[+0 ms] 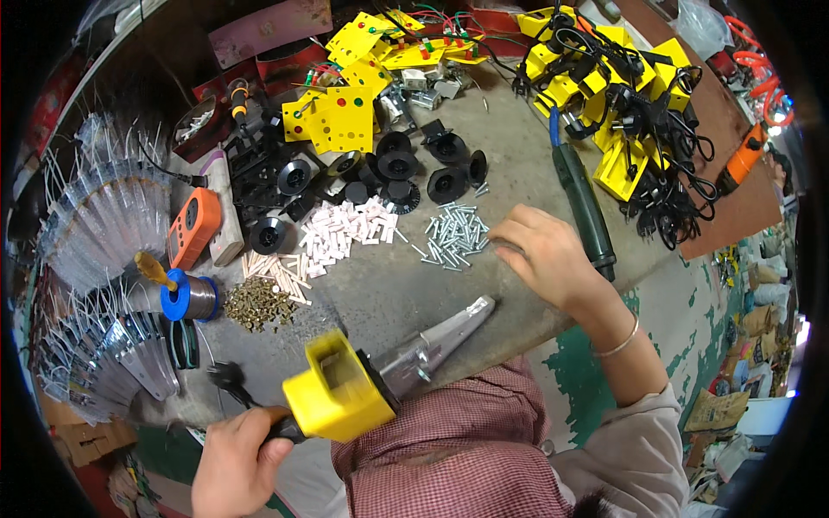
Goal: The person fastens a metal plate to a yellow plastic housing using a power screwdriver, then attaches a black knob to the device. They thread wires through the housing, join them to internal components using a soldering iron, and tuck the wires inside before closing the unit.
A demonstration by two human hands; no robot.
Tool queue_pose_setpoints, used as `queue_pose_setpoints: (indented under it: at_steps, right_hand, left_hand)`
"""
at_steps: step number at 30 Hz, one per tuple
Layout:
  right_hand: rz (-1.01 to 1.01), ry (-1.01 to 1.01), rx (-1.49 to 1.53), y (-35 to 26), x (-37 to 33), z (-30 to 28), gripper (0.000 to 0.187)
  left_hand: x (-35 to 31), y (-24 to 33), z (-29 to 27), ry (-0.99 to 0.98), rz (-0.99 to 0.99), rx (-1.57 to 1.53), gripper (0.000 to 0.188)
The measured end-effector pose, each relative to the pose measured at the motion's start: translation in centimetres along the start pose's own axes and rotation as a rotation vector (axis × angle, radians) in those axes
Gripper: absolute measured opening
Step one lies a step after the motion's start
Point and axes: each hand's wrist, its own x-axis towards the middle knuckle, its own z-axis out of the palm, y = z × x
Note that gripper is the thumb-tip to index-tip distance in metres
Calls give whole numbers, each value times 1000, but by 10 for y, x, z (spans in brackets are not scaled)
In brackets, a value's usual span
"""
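1. Housing point(345, 406), yel. & boxy, at 7 o'c (clock read from mid-view): tilted, open side up, over near edge of bench point(535, 173).
2. L hand point(237, 466), also 7 o'c: fingers curled & pressed together, closed w/ thumb on blk. grip point(292, 427) at rear of housing.
3. Metal blade point(440, 337), silver, tapered, at 6 o'c: running out from housing's collar, tip toward 2 o'c.
4. R hand point(540, 255), at 3 o'c: fingers bent, thumb tip nr index; cannot tell if pinching a screw. Bracelet point(620, 338) on wrist.
5. Screws point(453, 237), silver, loose pile, 2 o'c, just beside R fingertips.
6. Blk. plug point(229, 375), blurred, 8 o'c, nr L hand.
7. Dark green tool point(583, 207), cylindrical, btw 2 & 3 o'c, beyond R hand; more yel. housings point(622, 168) w/ blk. cords, 2 o'c.
8. White pcs point(345, 231), heaped, 10 o'c; brass bits point(259, 304), btw 8 & 9 o'c; solder spool point(203, 298), blue-ended, 9 o'c.
9. Orange device point(194, 226), 9 o'c; yel. plates point(350, 121), w/ red & green dots, 11 o'c; blk. round parts point(397, 164), nr 12 o'c.
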Motion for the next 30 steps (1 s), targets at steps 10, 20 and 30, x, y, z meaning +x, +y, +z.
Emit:
queue_pose_setpoints:
  at_steps: [10,20,30]
  right_hand:
    - [85,-145,258,18,5,9,13]
    - [5,-290,56,24,11,-3,11]
    - [-16,-175,666,-46,-6,11,9]
  left_hand:
    - [68,-34,52,-191,51,-175,18]
    - [56,-3,54,319,315,145,32]
    - [96,38,96,250,409,65,89]
